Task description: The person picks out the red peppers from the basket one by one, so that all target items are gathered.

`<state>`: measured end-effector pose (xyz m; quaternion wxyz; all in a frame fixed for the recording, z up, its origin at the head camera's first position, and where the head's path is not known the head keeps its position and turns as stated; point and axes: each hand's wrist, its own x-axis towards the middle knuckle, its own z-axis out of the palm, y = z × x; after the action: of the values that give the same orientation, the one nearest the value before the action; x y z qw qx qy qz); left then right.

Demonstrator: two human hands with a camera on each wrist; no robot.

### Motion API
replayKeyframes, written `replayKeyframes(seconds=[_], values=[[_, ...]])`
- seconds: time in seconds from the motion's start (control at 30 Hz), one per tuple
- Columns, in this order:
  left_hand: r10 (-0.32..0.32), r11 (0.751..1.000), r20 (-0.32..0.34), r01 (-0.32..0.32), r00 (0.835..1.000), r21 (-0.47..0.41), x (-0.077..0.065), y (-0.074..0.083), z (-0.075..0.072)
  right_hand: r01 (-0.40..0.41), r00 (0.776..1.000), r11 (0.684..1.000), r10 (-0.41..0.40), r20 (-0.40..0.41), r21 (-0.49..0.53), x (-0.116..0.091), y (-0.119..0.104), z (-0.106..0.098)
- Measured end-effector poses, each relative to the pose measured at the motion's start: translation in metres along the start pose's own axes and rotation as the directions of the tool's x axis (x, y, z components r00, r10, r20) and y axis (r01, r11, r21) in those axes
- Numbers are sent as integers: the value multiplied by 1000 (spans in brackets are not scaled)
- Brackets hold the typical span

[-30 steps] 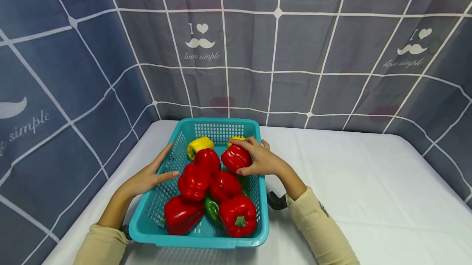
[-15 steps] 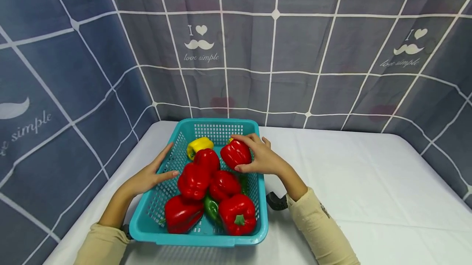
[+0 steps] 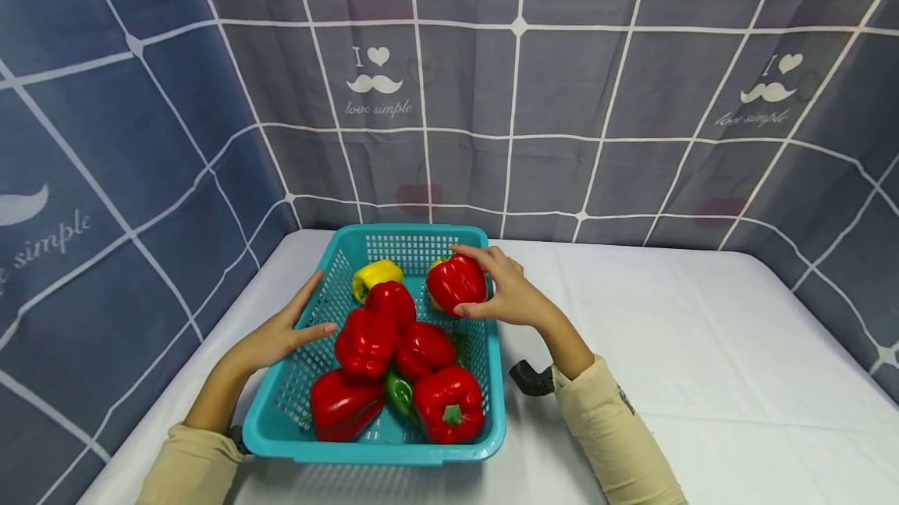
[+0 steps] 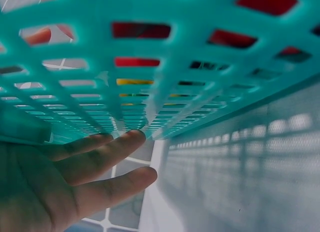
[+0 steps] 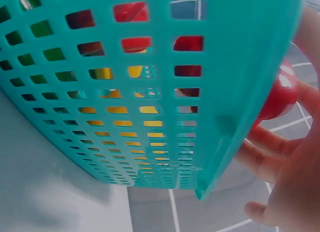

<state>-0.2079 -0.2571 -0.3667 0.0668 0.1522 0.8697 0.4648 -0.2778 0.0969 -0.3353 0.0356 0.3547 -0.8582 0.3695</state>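
In the head view, my right hand [image 3: 516,293] holds a glossy red bell pepper [image 3: 455,286] between thumb and fingers, at the right far side of a teal plastic basket [image 3: 372,454]. The right wrist view shows this pepper [image 5: 282,96] at the basket's rim, with the fingers [image 5: 262,159] behind it. My left hand [image 3: 274,337] rests at the basket's left side, fingers straight along the outer wall and thumb extended over the rim. Inside lie several red bell peppers [image 3: 449,405], a green pepper [image 3: 400,396] and a yellow pepper [image 3: 377,277]. Another yellow one is mostly hidden behind the held pepper.
The basket stands on a white-covered table [image 3: 667,357], whose surface extends to the right. A grey checked curtain [image 3: 548,99] with white lines hangs behind it and along the left. A dark wrist mount [image 3: 531,378] sits under the right wrist, beside the basket.
My right hand has raised the red bell pepper a little and moved it slightly right, away from the other red peppers. The left hand stays at the basket's side.
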Motion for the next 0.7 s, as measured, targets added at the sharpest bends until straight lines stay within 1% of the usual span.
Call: replayKeyframes(seconds=[0.23,0.43,0.6,0.7], values=[[-3,1000,3,3,1000,4,0,0,0,-1,1000,1000,2,-22,18,-1,0,-4],[-7,1000,10,7,1000,-13,1,1,2,-27,999,999,28,-22,36,-3,0,-8],[-14,1000,10,14,1000,6,1,2,1,-53,998,998,54,-28,45,-5,-1,-12],[-20,1000,10,20,1000,2,-1,2,-1,-65,997,997,67,-33,49,-6,-1,-14]])
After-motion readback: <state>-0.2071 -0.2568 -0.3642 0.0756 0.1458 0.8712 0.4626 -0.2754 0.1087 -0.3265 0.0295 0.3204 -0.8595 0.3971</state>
